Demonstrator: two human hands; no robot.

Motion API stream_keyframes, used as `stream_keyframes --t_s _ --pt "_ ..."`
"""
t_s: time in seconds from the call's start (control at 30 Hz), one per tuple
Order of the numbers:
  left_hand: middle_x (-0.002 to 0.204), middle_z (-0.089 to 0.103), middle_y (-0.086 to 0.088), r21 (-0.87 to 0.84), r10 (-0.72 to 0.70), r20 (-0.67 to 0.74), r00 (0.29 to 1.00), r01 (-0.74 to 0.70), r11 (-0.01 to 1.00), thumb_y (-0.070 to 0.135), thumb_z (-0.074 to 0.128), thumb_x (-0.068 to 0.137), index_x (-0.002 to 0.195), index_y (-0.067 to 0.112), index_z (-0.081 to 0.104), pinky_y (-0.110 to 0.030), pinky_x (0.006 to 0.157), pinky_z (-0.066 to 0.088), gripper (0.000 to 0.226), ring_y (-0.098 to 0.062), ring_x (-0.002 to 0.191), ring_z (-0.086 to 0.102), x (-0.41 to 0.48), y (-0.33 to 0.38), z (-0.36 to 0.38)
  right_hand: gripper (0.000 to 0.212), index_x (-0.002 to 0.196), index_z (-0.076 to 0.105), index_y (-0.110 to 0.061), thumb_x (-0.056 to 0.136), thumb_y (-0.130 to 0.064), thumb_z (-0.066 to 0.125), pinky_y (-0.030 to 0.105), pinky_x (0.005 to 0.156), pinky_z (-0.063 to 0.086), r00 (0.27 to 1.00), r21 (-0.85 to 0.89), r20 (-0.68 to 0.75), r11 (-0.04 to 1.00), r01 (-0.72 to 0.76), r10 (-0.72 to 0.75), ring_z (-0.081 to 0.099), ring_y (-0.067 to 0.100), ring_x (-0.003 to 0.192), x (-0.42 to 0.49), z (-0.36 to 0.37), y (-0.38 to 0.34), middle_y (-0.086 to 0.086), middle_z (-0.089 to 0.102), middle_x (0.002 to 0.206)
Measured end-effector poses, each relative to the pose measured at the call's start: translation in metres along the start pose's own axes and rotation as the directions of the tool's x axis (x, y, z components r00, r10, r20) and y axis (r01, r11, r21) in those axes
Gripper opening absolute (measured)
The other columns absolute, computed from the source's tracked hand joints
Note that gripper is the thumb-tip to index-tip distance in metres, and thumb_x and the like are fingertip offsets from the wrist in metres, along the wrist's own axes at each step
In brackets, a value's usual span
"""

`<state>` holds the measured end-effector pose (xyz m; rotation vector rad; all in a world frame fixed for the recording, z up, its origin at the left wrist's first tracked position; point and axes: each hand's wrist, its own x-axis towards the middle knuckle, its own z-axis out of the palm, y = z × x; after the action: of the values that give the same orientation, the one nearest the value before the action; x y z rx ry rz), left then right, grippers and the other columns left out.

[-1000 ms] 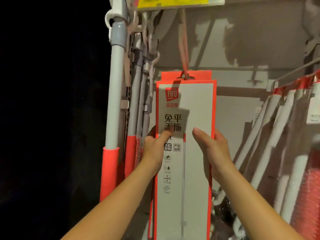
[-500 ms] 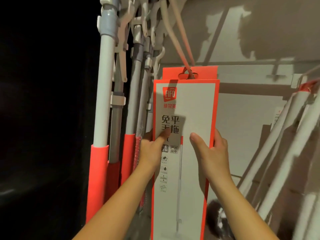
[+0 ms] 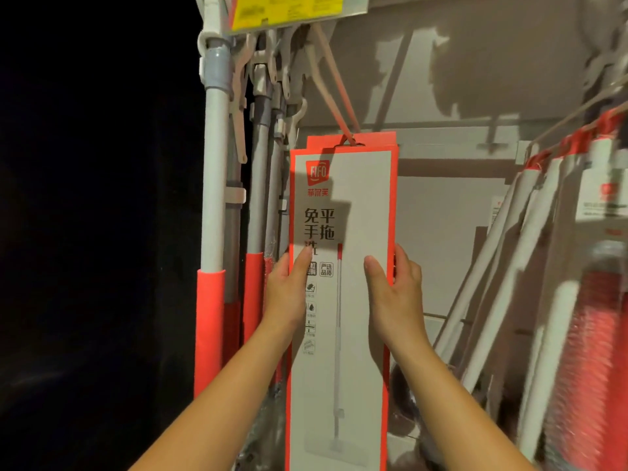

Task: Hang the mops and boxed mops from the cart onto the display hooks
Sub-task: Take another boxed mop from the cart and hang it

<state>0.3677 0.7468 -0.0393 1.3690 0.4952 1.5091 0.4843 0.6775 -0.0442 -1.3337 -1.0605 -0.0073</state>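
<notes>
A tall white boxed mop [image 3: 353,198] with an orange border hangs upright in the middle, its top tab on a display hook [image 3: 348,137] that slants down from above. More orange boxes hang right behind it. My left hand [image 3: 289,287] grips the box's left edge, thumb on the front. My right hand [image 3: 394,287] grips the right edge, thumb on the front and fingers curled behind.
Several grey and white mop poles with orange grips [image 3: 210,307] hang close on the left, under a yellow shelf label [image 3: 292,8]. More white and orange mops [image 3: 543,266] lean on a rail at the right. Left of the poles all is dark.
Both hands keep the same hold on the box. The view has shifted, and the yellow label at the top is in sight again.
</notes>
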Motion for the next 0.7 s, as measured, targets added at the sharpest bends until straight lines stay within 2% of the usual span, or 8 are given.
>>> stream_keyframes --t_s 0.1,0.2,0.27,0.4,0.47,0.53,0.6,0.7 --pt "0.104 0.071 0.01 0.087 -0.039 0.037 0.999 0.036 0.996 0.02 0.053 0.097 0.111 0.027 0.062 -0.021 0.084 0.051 0.018 -0.005 0.1 0.066 -0.013 -0.002 -0.009 0.057 0.149 0.029 -0.021 0.097 -0.037 0.046 0.033 0.11 0.036 1.0 -0.023 -0.001 1.0 -0.005 0.005 0.042 0.015 0.129 -0.02 -0.002 -0.01 0.0 0.036 0.143" --pt "0.107 0.07 0.008 0.086 -0.084 0.114 0.99 0.074 0.994 0.009 0.054 0.096 0.117 0.021 0.061 -0.011 0.075 0.051 0.025 0.001 0.092 0.067 -0.029 0.003 -0.023 0.053 0.148 0.033 -0.021 0.098 -0.031 0.048 0.028 0.105 0.036 0.998 -0.023 0.022 0.998 -0.051 0.051 0.045 0.014 0.127 -0.043 -0.003 -0.021 -0.003 0.041 0.143" --pt "0.111 0.07 0.006 0.116 -0.099 0.177 0.979 0.079 0.99 0.007 0.055 0.095 0.122 0.017 0.061 -0.014 0.083 0.051 0.029 -0.002 0.1 0.066 -0.039 0.005 -0.035 0.047 0.142 0.042 -0.021 0.096 -0.027 0.051 0.031 0.104 0.04 0.997 -0.033 0.034 0.997 -0.071 0.072 0.05 0.014 0.121 -0.058 -0.005 -0.024 -0.003 0.049 0.137" --pt "0.114 0.065 0.0 0.377 -0.196 0.234 0.952 0.097 0.921 0.018 0.059 0.093 0.132 0.014 0.053 -0.025 0.092 0.045 0.04 -0.015 0.108 0.06 -0.063 0.016 -0.057 0.033 0.124 0.058 -0.016 0.094 -0.031 0.054 0.029 0.09 0.047 0.968 -0.269 0.132 0.947 -0.174 0.215 0.06 0.015 0.102 -0.089 -0.019 -0.037 0.002 0.06 0.121" --pt "0.113 0.064 0.003 0.614 -0.178 0.32 0.931 -0.061 0.787 0.027 0.06 0.091 0.128 0.018 0.058 -0.024 0.089 0.042 0.038 -0.015 0.109 0.058 -0.076 0.026 -0.065 0.025 0.108 0.064 -0.017 0.092 -0.034 0.055 0.028 0.076 0.045 0.938 -0.502 0.226 0.857 -0.121 0.265 0.061 0.017 0.092 -0.104 -0.029 -0.049 0.001 0.065 0.106" --pt "0.122 0.063 0.004 0.785 -0.214 0.435 0.875 -0.252 0.566 0.039 0.057 0.09 0.128 0.024 0.059 -0.029 0.094 0.045 0.041 -0.017 0.114 0.057 -0.089 0.043 -0.07 0.024 0.097 0.065 -0.017 0.089 -0.037 0.056 0.031 0.076 0.047 0.925 -0.673 0.246 0.738 -0.05 0.288 0.061 0.023 0.095 -0.119 -0.04 -0.065 0.002 0.067 0.097" --pt "0.129 0.059 0.003 0.841 -0.286 0.505 0.815 -0.39 0.374 0.047 0.055 0.089 0.13 0.028 0.056 -0.036 0.097 0.046 0.045 -0.021 0.118 0.055 -0.097 0.059 -0.069 0.026 0.1 0.066 -0.017 0.089 -0.039 0.055 0.033 0.077 0.047 0.939 -0.76 0.211 0.65 -0.018 0.272 0.06 0.026 0.097 -0.127 -0.05 -0.082 0.004 0.067 0.101" --pt "0.135 0.056 0.001 0.825 -0.342 0.566 0.75 -0.509 0.247 0.051 0.052 0.09 0.133 0.029 0.053 -0.038 0.098 0.045 0.049 -0.023 0.122 0.053 -0.113 0.082 -0.064 0.033 0.104 0.065 -0.016 0.09 -0.043 0.051 0.035 0.077 0.048 0.948 -0.852 0.174 0.524 0.008 0.268 0.06 0.029 0.098 -0.142 -0.068 -0.107 0.006 0.067 0.105"
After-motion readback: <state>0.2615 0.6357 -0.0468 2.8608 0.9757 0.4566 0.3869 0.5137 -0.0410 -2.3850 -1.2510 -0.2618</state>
